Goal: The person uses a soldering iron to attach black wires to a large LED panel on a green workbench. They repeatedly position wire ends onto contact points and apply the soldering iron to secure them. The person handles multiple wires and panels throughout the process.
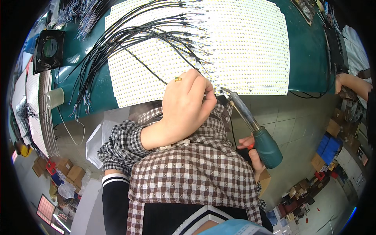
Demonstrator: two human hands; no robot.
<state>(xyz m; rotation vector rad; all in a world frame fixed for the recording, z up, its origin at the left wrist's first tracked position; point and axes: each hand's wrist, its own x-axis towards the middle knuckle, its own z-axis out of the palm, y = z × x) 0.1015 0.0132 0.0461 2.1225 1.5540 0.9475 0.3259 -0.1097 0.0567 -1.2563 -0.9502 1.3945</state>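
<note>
My left hand [187,98] is closed in a pinch at the near edge of a white LED board [250,51], gripping the end of a black cable [143,64] whose thin wires show at the fingertips. In my right hand [254,156] is a green-handled soldering iron [268,147], and its tip touches or hovers just above the board beside the left fingers. I cannot tell which. A row of black cables with split coloured wire ends lies across the middle of the board, and their other ends bundle off to the left.
On the green table [309,51] a black fan [49,51] stands at the far left, near a white roll [55,98]. Stacked white boards [37,113] lean at the left. Another person's hand [352,84] rests by the right edge. Cardboard boxes [70,172] sit on the floor.
</note>
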